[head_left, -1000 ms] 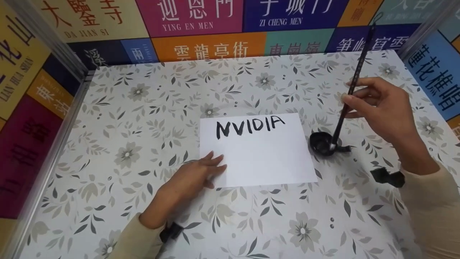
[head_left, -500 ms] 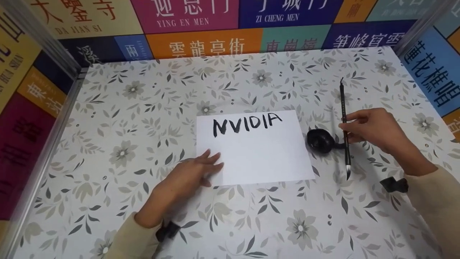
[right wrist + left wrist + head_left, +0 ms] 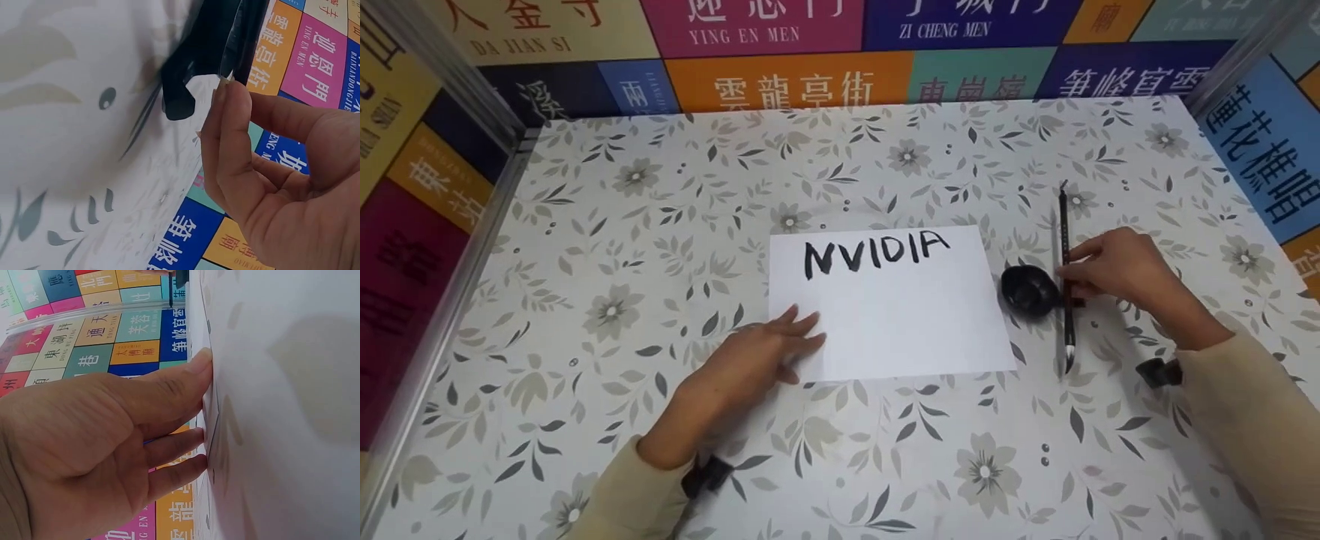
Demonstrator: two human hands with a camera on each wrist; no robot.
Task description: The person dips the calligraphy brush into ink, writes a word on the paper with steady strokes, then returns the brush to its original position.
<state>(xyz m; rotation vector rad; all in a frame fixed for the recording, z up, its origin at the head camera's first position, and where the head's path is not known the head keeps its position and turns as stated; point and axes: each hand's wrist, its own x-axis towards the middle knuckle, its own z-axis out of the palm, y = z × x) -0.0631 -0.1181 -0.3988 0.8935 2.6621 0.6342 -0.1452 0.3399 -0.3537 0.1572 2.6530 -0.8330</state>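
Note:
My right hand (image 3: pixel 1117 262) pinches a dark-handled writing brush (image 3: pixel 1066 319) midway along its shaft. The brush lies low over the table, its inked tip towards me and its hanging loop away. Just left of it stands a small black ink dish (image 3: pixel 1029 291); in the right wrist view the dish's stubby handle (image 3: pixel 181 102) shows close under the fingers. My left hand (image 3: pixel 739 364) rests with fingers spread on the lower left of a white sheet of paper (image 3: pixel 919 322). "NVIDIA" is lettered in black along the sheet's top. In the left wrist view the left hand (image 3: pixel 112 433) holds nothing.
A table (image 3: pixel 840 457) covered in a grey leaf-and-flower print lies beneath everything. Colourful panels (image 3: pixel 787 82) with Chinese lettering stand along the back and both sides. Black wrist straps (image 3: pixel 709 476) show at the sleeves.
The brush tip was in the ink dish; my right hand has taken it out and lowered the brush to the dish's right, then slightly left. The left hand stays on the paper.

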